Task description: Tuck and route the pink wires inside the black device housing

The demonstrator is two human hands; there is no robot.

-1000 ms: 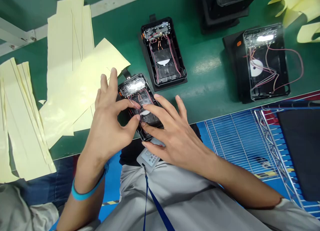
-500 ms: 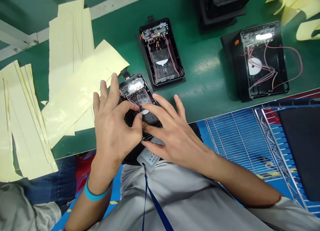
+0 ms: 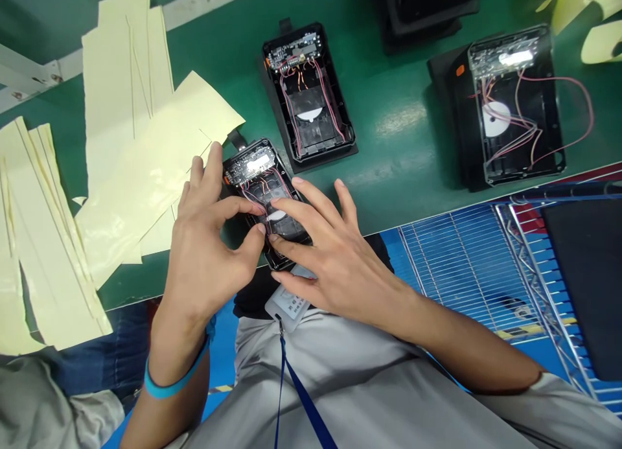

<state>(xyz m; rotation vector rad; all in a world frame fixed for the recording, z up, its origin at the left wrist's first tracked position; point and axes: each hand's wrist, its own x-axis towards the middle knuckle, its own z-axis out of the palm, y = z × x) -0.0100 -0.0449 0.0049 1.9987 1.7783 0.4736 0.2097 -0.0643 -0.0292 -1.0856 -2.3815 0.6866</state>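
You have an open black plastic housing (image 3: 265, 180) in front of you, its insides exposed: a clear block with a lit strip at the far end, thin pink and orange wires (image 3: 256, 193) running down from it, and a white disc (image 3: 276, 216) partly showing between your hands. It lies flat on the green workbench (image 3: 389, 167), with its near end at the bench's near edge. Its long axis runs from far-left to near-right, with the clear block pointing away from you and a small black tab (image 3: 236, 138) sticking out past that end.

Your left hand (image 3: 204, 241) comes in from the near left, curled and raised, with the thumb and index fingertips (image 3: 260, 222) close together at the wires. You cannot tell whether they pinch one. A teal wristband (image 3: 170, 384) circles that wrist. Your right hand (image 3: 335, 254) reaches in from the right, open, palm down, its fingers (image 3: 301, 199) spread over the housing's near half.

Pale yellow film sheets (image 3: 146, 151) lie to the left, just beside the housing. Two more open housings (image 3: 306, 89) (image 3: 510, 105) sit farther along the bench, and a wire rack (image 3: 466, 274) stands to the near right.
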